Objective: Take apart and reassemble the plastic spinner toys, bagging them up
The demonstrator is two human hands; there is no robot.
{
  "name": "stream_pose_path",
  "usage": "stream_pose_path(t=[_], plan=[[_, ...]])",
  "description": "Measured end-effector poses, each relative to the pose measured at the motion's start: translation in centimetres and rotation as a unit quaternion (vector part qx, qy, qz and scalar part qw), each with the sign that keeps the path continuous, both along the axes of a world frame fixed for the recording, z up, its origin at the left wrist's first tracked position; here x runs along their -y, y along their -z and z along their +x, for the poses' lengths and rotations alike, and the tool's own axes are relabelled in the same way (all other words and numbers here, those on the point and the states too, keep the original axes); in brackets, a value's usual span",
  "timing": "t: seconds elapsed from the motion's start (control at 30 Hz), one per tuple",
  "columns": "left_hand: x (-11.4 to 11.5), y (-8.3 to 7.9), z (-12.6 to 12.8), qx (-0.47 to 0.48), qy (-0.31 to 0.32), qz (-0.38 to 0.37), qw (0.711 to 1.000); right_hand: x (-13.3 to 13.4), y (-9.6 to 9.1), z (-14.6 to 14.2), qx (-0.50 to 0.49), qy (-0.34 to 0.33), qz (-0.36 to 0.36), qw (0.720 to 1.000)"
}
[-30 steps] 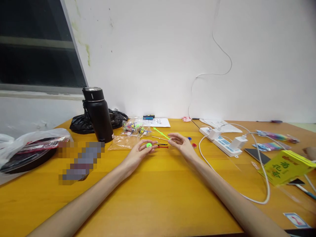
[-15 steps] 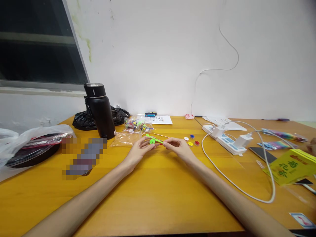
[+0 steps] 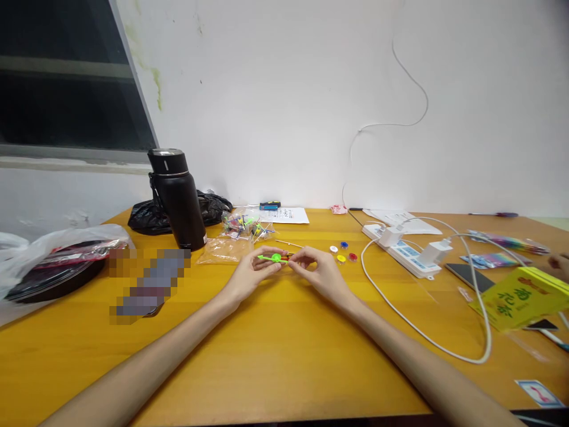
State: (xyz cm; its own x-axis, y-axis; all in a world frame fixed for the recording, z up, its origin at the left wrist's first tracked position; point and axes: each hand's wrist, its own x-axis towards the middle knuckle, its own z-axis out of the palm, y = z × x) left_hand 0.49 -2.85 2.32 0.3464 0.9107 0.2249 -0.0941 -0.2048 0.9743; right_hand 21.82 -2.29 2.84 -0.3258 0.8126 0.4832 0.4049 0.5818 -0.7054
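Head view: green parts (image 3: pixel 276 258) between left fingers (image 3: pixel 269 270) and right fingers (image 3: pixel 304 254)

On the yellow box (image 3: pixel 533 299) we see large green Chinese characters (image 3: pixel 524 294), too soft for us to read surely. The black print (image 3: pixel 288 213) on the white sheet (image 3: pixel 297 218) is too small to make out.

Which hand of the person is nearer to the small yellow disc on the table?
The right hand. It is close beside the yellow disc, on its left; the left hand is farther left, beyond the right hand.
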Motion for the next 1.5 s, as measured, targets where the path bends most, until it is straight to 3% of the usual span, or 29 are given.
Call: stream_pose_path(t=[0.33, 0.63, 1.5], plan=[[-0.3, 0.8, 0.17, 0.007, -0.011, 0.031, 0.999, 0.05, 0.1, 0.14, 0.06, 0.005, 0.057, 0.997], [0.09, 0.02, 0.28, -0.041, -0.034, 0.035, 0.998, 0.19, 0.17, -0.02, 0.094, -0.009, 0.057, 0.994], [0.02, 0.03, -0.24, -0.043, 0.005, 0.026, 0.999, 0.3, 0.19, -0.04, 0.118, -0.019, 0.057, 0.991]])
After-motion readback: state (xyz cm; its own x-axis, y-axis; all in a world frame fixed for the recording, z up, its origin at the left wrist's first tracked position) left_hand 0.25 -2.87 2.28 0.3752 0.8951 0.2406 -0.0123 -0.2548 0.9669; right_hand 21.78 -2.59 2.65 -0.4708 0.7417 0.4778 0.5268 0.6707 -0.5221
